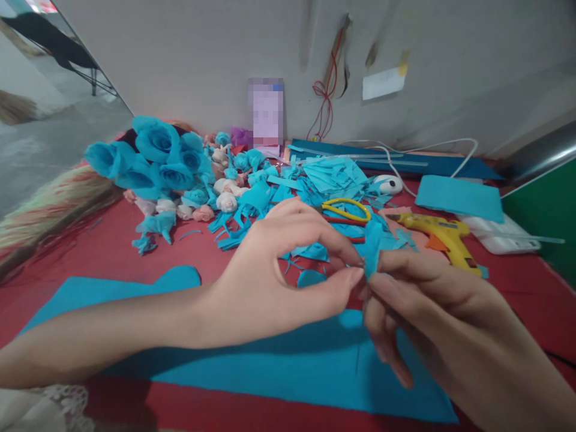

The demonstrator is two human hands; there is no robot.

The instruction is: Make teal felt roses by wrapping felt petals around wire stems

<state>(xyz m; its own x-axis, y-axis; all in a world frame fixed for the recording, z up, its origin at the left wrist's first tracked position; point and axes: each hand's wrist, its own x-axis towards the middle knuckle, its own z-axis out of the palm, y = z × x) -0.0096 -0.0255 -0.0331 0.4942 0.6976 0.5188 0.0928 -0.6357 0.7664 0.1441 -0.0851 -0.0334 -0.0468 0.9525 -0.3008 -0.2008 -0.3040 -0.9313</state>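
Observation:
My right hand (418,294) pinches a small strip of blue crepe paper (372,249), which stands upright between thumb and fingers. Thumb and fingertips of my left hand (288,264) close together at the left side of the same strip, near its lower end. Exactly how much of the paper sits in the left pinch is hidden by the fingertips. Below both hands lies a large blue crepe paper sheet (252,366). A rounded blue paper piece (182,276) rests at the sheet's upper edge, and another blue piece (311,278) shows through the gap in my left hand.
Blue paper roses (157,144) cluster at the back left beside small pink and white paper flowers (227,201). Blue paper scraps (333,177), yellow-handled scissors (346,210) and a yellow glue gun (443,231) lie beyond my hands. A phone (266,114) leans against the wall.

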